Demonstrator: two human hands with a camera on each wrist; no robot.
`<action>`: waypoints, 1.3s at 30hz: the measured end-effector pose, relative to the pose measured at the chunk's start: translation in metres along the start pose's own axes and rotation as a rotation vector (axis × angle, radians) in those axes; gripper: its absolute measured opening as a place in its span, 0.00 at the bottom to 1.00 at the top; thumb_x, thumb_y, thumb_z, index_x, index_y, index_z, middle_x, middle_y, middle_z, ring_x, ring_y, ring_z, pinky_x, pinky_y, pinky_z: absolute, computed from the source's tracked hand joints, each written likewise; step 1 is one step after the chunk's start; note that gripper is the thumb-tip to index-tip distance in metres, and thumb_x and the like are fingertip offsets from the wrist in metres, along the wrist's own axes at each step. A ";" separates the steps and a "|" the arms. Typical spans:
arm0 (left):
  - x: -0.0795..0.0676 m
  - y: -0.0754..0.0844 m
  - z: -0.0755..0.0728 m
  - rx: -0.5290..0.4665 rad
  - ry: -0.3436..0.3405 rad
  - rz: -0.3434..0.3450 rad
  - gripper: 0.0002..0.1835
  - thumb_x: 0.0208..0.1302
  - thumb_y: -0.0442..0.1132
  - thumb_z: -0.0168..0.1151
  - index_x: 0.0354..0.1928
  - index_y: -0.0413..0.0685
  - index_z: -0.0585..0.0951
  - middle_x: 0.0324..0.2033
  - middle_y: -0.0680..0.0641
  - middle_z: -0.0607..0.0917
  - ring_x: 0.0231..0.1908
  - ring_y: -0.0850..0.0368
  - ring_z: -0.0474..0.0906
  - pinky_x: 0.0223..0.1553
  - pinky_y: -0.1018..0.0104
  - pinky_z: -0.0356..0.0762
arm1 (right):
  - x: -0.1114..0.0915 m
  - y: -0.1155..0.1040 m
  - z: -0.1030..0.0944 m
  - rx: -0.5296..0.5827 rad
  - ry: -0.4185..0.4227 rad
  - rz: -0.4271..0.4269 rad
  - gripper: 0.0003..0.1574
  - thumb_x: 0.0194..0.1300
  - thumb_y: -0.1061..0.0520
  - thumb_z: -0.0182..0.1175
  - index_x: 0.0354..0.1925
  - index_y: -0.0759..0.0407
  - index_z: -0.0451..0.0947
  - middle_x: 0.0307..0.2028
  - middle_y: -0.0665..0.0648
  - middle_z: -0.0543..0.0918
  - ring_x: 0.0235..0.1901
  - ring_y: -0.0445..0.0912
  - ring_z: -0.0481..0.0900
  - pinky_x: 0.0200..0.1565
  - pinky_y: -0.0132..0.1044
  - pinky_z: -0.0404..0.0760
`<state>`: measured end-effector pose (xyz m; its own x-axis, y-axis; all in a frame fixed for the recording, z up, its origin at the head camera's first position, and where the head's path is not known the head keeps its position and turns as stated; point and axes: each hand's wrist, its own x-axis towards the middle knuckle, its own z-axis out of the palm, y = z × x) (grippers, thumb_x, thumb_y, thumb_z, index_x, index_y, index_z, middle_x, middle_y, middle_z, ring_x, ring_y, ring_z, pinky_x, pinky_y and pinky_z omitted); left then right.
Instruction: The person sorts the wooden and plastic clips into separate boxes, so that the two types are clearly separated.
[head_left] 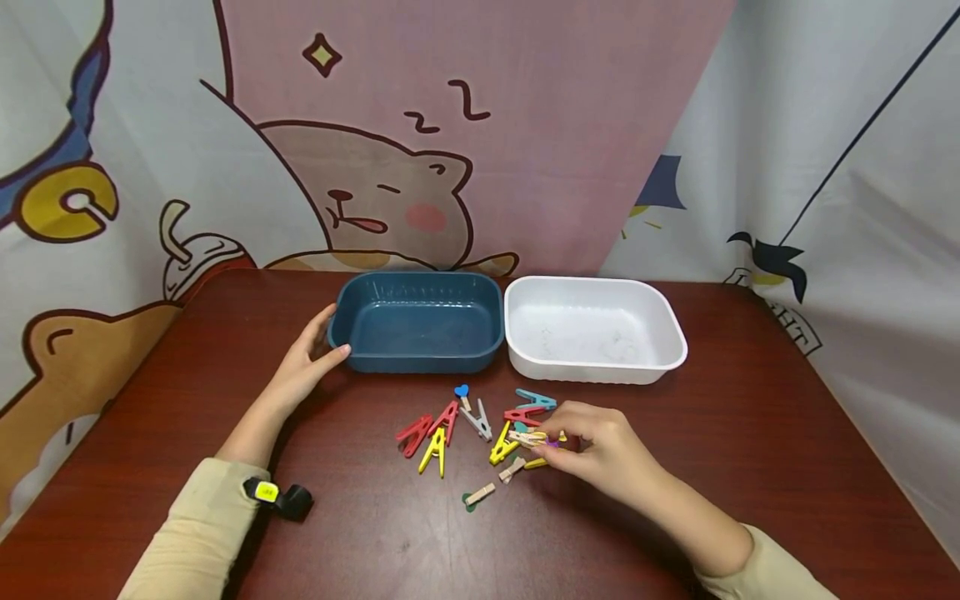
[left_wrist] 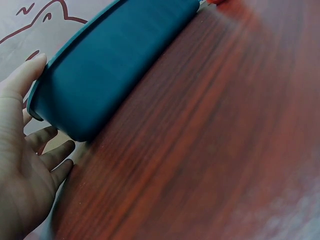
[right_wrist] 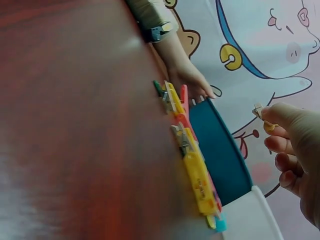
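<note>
My left hand rests at the left end of the dark blue basin. Its thumb touches the rim and its fingers lie loosely along the outer side. Between thumb and forefinger, my right hand pinches a small wooden clothespin with a yellow piece on it, lifted off the table in the right wrist view. Beneath that hand lies a pile with a yellow clothespin, a red clothespin and a light blue clothespin; the hand partly hides it.
A white basin stands against the blue one's right side. Left of the pile lie red clothespins, a yellow clothespin and a grey clothespin. Nearer me is a wooden clothespin with green. A printed curtain hangs behind the table.
</note>
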<state>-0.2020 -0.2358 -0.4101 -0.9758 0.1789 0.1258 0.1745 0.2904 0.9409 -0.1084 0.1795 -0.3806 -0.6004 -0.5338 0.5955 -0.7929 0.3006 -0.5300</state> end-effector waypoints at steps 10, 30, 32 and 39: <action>0.003 -0.015 -0.001 0.007 0.013 0.025 0.41 0.67 0.39 0.60 0.75 0.49 0.49 0.72 0.40 0.55 0.69 0.42 0.53 0.64 0.42 0.51 | 0.020 -0.003 -0.009 -0.042 0.030 -0.040 0.16 0.43 0.67 0.75 0.32 0.54 0.84 0.26 0.43 0.79 0.19 0.37 0.70 0.21 0.21 0.66; 0.002 -0.016 -0.001 0.017 0.013 0.024 0.41 0.67 0.37 0.59 0.76 0.49 0.49 0.71 0.39 0.54 0.69 0.41 0.52 0.64 0.41 0.51 | 0.061 0.003 -0.019 -0.112 0.034 0.031 0.12 0.46 0.64 0.75 0.29 0.52 0.83 0.23 0.41 0.75 0.21 0.37 0.68 0.22 0.25 0.65; 0.002 -0.016 -0.001 0.015 0.012 0.029 0.41 0.67 0.37 0.59 0.75 0.49 0.49 0.71 0.39 0.55 0.68 0.41 0.53 0.64 0.41 0.51 | 0.065 0.004 -0.019 -0.130 0.034 0.043 0.10 0.48 0.62 0.75 0.29 0.52 0.83 0.23 0.40 0.75 0.21 0.37 0.68 0.21 0.26 0.65; 0.002 -0.015 -0.002 0.015 0.009 0.033 0.41 0.67 0.40 0.60 0.75 0.51 0.49 0.71 0.40 0.57 0.68 0.43 0.53 0.64 0.43 0.51 | 0.081 0.010 -0.017 -0.135 0.049 0.064 0.07 0.50 0.61 0.74 0.30 0.53 0.85 0.22 0.41 0.75 0.20 0.37 0.67 0.20 0.28 0.65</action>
<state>-0.2064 -0.2414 -0.4232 -0.9705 0.1803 0.1599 0.2089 0.2984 0.9313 -0.1672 0.1526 -0.3273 -0.6522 -0.4716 0.5935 -0.7574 0.4380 -0.4843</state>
